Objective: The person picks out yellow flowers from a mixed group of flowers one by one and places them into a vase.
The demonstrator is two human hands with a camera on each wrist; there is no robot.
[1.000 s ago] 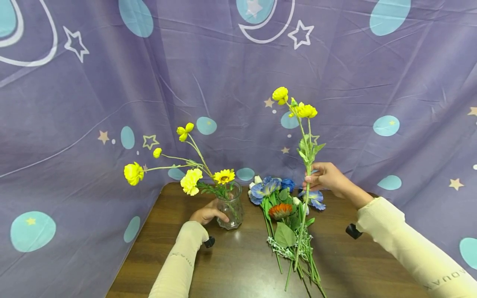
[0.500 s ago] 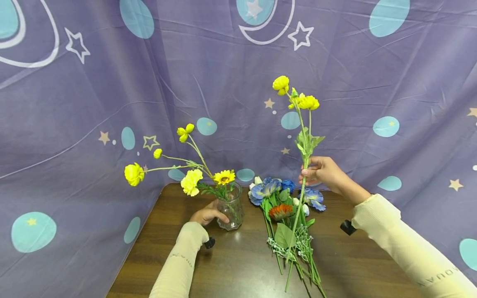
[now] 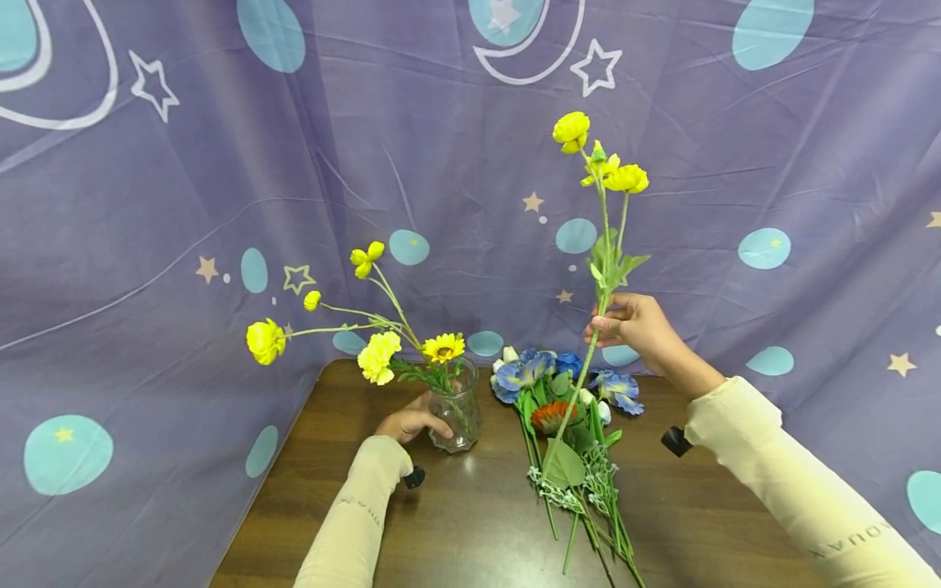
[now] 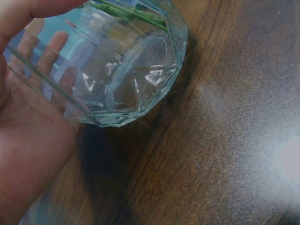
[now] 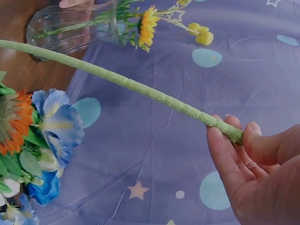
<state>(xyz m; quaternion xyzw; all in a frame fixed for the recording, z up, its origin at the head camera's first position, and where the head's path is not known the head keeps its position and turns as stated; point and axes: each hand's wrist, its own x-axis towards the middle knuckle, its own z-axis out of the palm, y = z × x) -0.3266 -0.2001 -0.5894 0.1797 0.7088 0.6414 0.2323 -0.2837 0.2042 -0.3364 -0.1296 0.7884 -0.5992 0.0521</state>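
My left hand [image 3: 413, 422] holds a clear glass vase [image 3: 457, 425] from its left side, thumb across the front; in the left wrist view the fingers show through the glass [image 4: 136, 79]. A small sunflower [image 3: 443, 349], a pale yellow carnation [image 3: 378, 358] and a branching yellow flower stem [image 3: 266, 341] stand in the vase, most leaning left. My right hand [image 3: 638, 327] pinches the green stem of a yellow ranunculus spray [image 3: 604, 220] below its leaves. The spray is raised, blooms up, its lower stem [image 5: 159, 97] slanting down leftward over the pile of flowers.
A pile of flowers lies on the wooden table [image 3: 470, 531] right of the vase: blue irises [image 3: 524, 376], an orange flower [image 3: 553, 416], white buds [image 3: 604, 412] and a green leaf [image 3: 564, 464]. Their stems point toward the front. A purple patterned cloth [image 3: 441, 163] hangs behind and around the table.
My right hand has risen and the yellow spray with it; its stem has tilted, the lower end swinging up and left. My left hand and the vase have stayed in place.
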